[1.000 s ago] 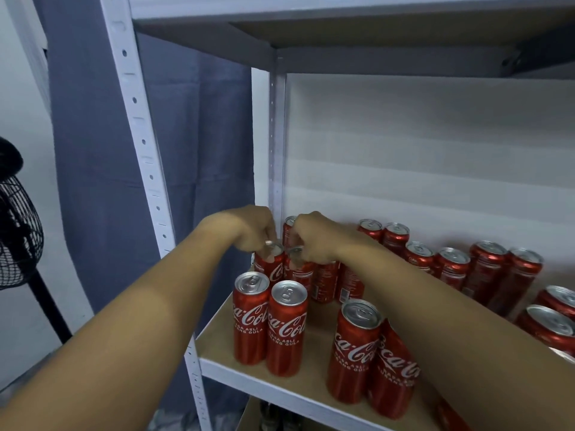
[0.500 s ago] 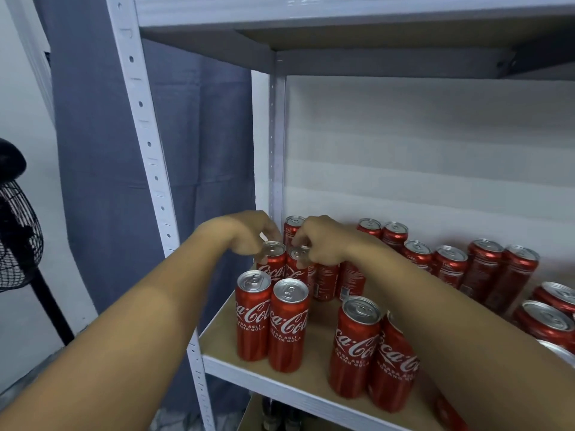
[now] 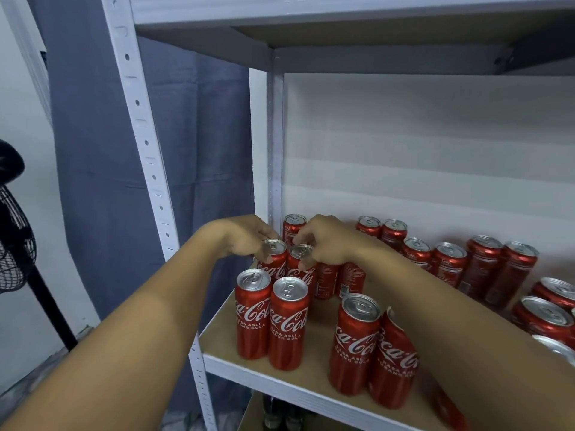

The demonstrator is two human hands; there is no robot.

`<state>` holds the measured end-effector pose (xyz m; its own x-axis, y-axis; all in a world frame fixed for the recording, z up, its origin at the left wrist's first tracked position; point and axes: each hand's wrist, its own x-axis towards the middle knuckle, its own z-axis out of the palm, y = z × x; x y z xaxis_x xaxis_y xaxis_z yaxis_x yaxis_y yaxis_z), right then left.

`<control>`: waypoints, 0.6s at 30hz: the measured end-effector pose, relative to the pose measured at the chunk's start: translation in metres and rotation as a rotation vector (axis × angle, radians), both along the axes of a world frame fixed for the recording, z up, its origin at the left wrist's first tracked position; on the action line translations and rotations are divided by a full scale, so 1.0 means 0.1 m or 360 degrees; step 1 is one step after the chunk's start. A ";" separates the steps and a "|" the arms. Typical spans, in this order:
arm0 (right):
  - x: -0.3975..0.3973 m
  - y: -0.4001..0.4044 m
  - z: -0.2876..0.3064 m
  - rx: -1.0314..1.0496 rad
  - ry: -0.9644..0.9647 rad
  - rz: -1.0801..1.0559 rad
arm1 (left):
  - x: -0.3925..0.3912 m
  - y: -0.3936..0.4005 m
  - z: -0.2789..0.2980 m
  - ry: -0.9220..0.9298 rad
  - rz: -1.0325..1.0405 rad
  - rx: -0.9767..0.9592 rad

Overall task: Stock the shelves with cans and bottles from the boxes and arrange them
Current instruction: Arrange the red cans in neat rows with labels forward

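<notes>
Both hands are up on the shelf (image 3: 314, 365), left hand (image 3: 245, 239) pinching the rim of one can (image 3: 273, 255) and right hand (image 3: 326, 241) pinching its neighbour (image 3: 301, 259), fingers curled round the tops, probably so they sit in a neat pair behind the front cans (image 3: 270, 318).

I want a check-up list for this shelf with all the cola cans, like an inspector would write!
Surface: wooden shelf board in a white metal rack.
Job's things: red Coca-Cola cans stand upright; front pair, second pair, back row.
Clutter: nothing seen.
Grippers: left hand grips the top of one can; right hand grips its neighbour.
Cables: nothing seen.
Surroundings: grey curtain, black fan.
</notes>
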<state>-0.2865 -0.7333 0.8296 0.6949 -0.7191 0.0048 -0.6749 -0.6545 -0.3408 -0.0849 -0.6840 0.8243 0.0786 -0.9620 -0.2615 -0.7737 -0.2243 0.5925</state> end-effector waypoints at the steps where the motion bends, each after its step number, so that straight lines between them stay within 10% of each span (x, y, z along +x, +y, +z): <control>1: -0.01 0.00 0.00 -0.0008 -0.0001 -0.0007 | -0.02 0.00 0.01 0.0006 -0.0012 -0.0001; 18: 0.06 0.01 -0.03 -0.0064 0.0044 -0.0080 | 0.00 -0.05 -0.03 0.0112 0.0075 -0.0069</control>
